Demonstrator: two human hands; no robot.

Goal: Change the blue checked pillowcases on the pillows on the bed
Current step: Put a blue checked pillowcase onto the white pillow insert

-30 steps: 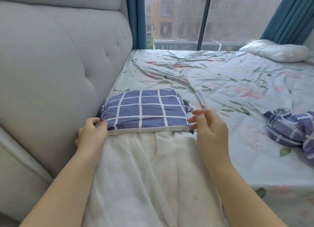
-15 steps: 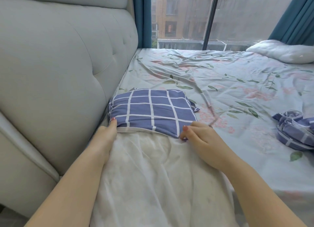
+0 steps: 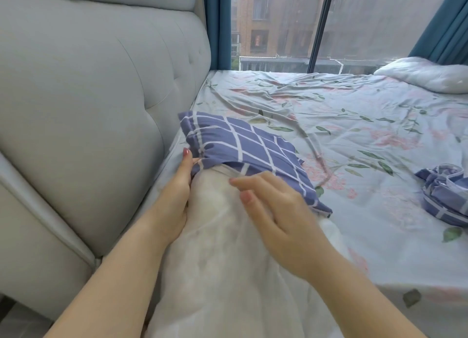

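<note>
A person's L hand (image 3: pixel 177 193) pinches the near-left corner of the blue checked pillowcase (image 3: pixel 248 148) at its bunched hem, forefinger laid straight along the cloth, thumb hidden by the fabric. The R hand (image 3: pixel 278 211), slightly blurred, is spread loose w/ fingers straight, grasping nothing, over the white pillow (image 3: pixel 228 274), its fingertips (image 3: pixel 234 181) just short of the hem. The case covers only the far end of that pillow, its opening toward the camera and lifted at the L side; the rest of the pillow lies bare, running toward the viewer. Pillow & case sit on the floral sheet (image 3: pixel 354 122), tight beside the grey padded headboard (image 3: pixel 88 110). A second checked pillowcase (image 3: pixel 445 196) lies crumpled on the sheet at R, well apart. Another bare pillow (image 3: pixel 425 74) rests at the far R corner of the bed, near the window (image 3: pixel 278 21) & teal curtains (image 3: pixel 217 26).
</note>
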